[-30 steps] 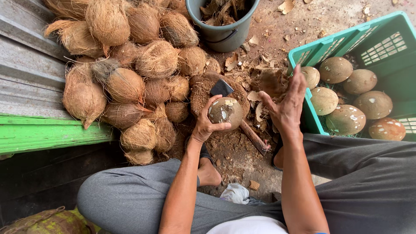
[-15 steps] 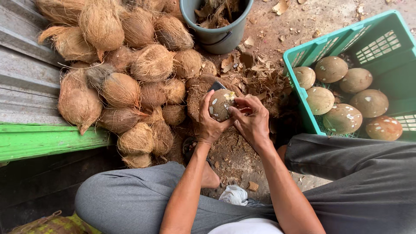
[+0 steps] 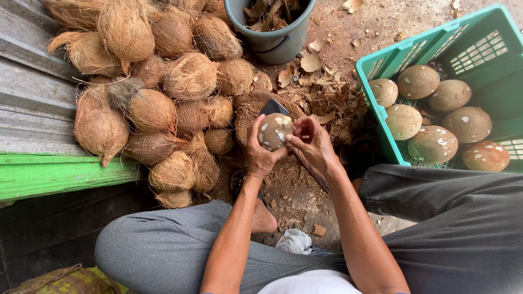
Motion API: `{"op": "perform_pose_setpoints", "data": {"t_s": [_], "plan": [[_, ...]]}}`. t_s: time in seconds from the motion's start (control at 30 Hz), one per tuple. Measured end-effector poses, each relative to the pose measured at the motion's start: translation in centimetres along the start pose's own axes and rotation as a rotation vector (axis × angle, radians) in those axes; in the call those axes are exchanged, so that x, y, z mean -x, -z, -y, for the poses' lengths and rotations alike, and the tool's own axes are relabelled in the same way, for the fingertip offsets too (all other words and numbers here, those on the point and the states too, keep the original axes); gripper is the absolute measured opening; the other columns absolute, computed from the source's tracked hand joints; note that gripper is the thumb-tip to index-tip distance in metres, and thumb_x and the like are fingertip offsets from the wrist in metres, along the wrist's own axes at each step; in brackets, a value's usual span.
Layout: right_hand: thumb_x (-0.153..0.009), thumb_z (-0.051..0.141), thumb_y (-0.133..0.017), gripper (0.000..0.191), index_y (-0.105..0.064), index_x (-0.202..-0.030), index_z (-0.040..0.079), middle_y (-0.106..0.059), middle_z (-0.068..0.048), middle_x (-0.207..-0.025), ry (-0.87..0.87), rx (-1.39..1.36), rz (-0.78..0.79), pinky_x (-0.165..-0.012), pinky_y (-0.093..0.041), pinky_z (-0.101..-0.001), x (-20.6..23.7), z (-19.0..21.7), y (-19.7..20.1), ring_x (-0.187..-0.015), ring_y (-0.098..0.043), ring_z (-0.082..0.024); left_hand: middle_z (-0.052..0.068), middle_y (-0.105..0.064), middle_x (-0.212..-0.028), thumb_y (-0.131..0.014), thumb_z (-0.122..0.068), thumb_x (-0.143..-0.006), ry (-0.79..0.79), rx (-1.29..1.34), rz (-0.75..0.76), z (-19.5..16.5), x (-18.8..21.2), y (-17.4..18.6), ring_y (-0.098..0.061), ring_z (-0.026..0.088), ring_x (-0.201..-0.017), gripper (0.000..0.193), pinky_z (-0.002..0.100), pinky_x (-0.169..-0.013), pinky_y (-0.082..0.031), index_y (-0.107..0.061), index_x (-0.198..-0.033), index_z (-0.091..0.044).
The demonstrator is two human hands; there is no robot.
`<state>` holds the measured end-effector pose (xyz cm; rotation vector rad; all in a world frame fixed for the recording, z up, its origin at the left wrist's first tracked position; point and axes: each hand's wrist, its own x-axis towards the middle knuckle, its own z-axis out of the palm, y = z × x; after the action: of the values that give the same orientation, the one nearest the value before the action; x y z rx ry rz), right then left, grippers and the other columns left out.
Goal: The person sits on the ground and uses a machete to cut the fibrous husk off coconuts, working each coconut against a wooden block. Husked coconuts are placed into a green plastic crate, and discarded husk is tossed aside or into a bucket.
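Both hands meet at the centre of the frame in the head view: the left hand [image 3: 260, 155] is curled shut around a husked coconut [image 3: 274, 131], and the right hand [image 3: 313, 147] rests its bent fingers against the nut's right side, though whether it grips anything itself cannot be told. A dark blade [image 3: 273, 106] stands just behind the nut, so a slip of the smooth round shell could, I judge, carry fingers onto its edge. Nearly round, the coconut shows no clear long axis; its pale-flecked face points up toward the camera, between the unhusked pile [image 3: 163, 92] at left and the green crate [image 3: 381, 130] at right.

Crate [image 3: 381, 65] cropped; blade [image 3: 272, 106] mostly hidden
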<state>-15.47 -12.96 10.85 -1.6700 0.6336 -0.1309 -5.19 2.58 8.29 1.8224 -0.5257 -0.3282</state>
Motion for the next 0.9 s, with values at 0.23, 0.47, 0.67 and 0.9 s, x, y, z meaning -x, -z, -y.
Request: {"op": "perform_pose_setpoints", "data": {"t_s": [0.23,0.47,0.67,0.9], "plan": [[-0.088,0.032,-0.075,0.069,-0.041,-0.142,0.006,-0.063,-0.019,-0.105,-0.068,0.76,-0.03,-0.069,-0.058,-0.0433,1.6,-7.5,-3.9,-0.086,-0.064,-0.027,0.016,-0.054,-0.131,-0.089,-0.043,-0.064,0.106,0.172,-0.115,0.2,-1.4,2.0,-0.064,0.029,-0.117,0.096,0.041,-0.097,-0.061,-0.04,-0.14,-0.012],[-0.097,0.027,-0.062,0.051,-0.044,-0.143,0.02,-0.066,-0.01,-0.104,-0.409,0.209,-0.047,-0.062,-0.06,-0.0427,1.1,-5.1,-1.7,-0.071,-0.066,-0.024,0.014,-0.057,-0.129,-0.089,-0.046,-0.064,-0.015,0.049,-0.068,2.2,-1.8,2.1,-0.066,0.027,-0.115,0.094,0.042,-0.098,-0.059,-0.043,-0.139,-0.013],[-0.102,0.03,-0.07,0.036,-0.054,-0.129,0.012,-0.062,-0.009,-0.083,-0.033,0.211,-0.341,-0.064,-0.053,-0.0375,3.1,-1.9,1.6,-0.07,-0.058,-0.017,0.015,-0.059,-0.131,-0.086,-0.055,-0.062,0.048,-0.085,0.043,7.5,-2.1,-0.8,-0.065,0.027,-0.118,0.098,0.043,-0.101,-0.058,-0.046,-0.141,-0.012],[-0.099,0.025,-0.06,0.025,-0.051,-0.117,0.009,-0.058,-0.012,-0.071,-0.073,0.304,-0.192,-0.057,-0.049,-0.0402,4.1,-2.3,1.9,-0.06,-0.057,-0.022,0.02,-0.045,-0.149,-0.083,-0.057,-0.067,0.048,-0.175,0.06,10.3,-4.2,-2.2,-0.056,0.033,-0.138,0.104,0.052,-0.113,-0.056,-0.045,-0.153,-0.012]]}}
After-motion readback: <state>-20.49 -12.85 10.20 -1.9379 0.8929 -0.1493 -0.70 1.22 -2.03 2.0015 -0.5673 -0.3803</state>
